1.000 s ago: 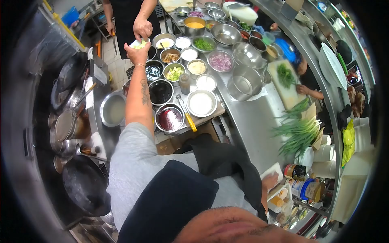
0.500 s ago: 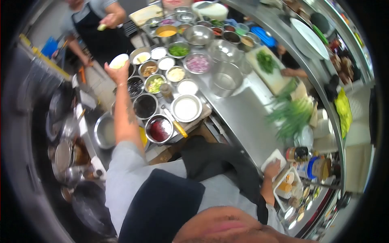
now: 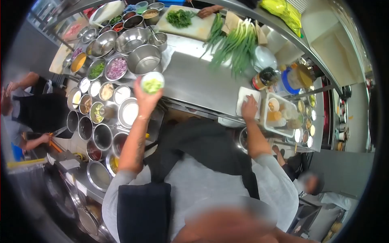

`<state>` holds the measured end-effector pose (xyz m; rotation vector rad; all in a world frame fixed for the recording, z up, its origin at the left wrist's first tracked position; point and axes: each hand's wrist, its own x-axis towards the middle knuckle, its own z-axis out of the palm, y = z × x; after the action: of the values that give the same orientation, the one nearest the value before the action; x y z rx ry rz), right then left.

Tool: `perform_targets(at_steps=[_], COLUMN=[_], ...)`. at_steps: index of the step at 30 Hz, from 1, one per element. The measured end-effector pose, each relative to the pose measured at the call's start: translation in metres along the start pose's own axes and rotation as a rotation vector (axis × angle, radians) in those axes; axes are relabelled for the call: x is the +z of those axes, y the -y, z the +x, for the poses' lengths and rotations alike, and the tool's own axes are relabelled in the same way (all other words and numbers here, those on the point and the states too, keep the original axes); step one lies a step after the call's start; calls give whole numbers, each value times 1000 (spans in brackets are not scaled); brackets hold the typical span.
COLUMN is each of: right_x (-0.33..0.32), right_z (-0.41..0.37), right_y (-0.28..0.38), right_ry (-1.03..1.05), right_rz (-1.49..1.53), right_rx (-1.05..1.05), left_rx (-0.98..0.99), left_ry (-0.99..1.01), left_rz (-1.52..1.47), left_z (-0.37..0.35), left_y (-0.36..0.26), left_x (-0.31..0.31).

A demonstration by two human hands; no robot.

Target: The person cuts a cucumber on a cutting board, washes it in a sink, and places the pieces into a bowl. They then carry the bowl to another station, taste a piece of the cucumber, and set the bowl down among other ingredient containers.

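The left hand (image 3: 147, 100) holds a bowl (image 3: 153, 75) level (likely against spilling chopped greens (image 3: 152, 86)); right hand (image 3: 250, 107) lies flat on cloth (image 3: 242, 94).

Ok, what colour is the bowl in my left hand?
The bowl is white, clearest in the head view.

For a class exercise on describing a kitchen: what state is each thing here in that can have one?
Left hand: closed around the small bowl
Small bowl: upright, partly filled
Green pieces: cut, in the small bowl
Right hand: resting on the white pad
Big metal pot: uncovered, empty
Red onion: chopped, bowled
Spring onions: long, uncut
Leafy herbs: heaped on the cutting board
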<state>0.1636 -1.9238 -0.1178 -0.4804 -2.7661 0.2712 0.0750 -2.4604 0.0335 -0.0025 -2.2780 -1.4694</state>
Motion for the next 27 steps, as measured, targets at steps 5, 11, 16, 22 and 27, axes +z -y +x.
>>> perform_targets(at_steps=[5,11,16,22,27], right_x=[-12,-23,-30,-21,-24], right_z=[2,2,1,1,46], right_y=[9,14,12,4,39], right_ry=[16,63,103,-2,-80], right_rz=[30,21,2,-13,191], right_rx=[0,7,-9,-122,-243], left_rx=[-29,-76,35,-47,-174], left_ry=[257,289,166,399,832], left_rz=[131,218,384,527,959], left_z=[-16,23,50,8,-13], left_y=[30,58,55,43,-4], left_x=[124,202,218,156,117])
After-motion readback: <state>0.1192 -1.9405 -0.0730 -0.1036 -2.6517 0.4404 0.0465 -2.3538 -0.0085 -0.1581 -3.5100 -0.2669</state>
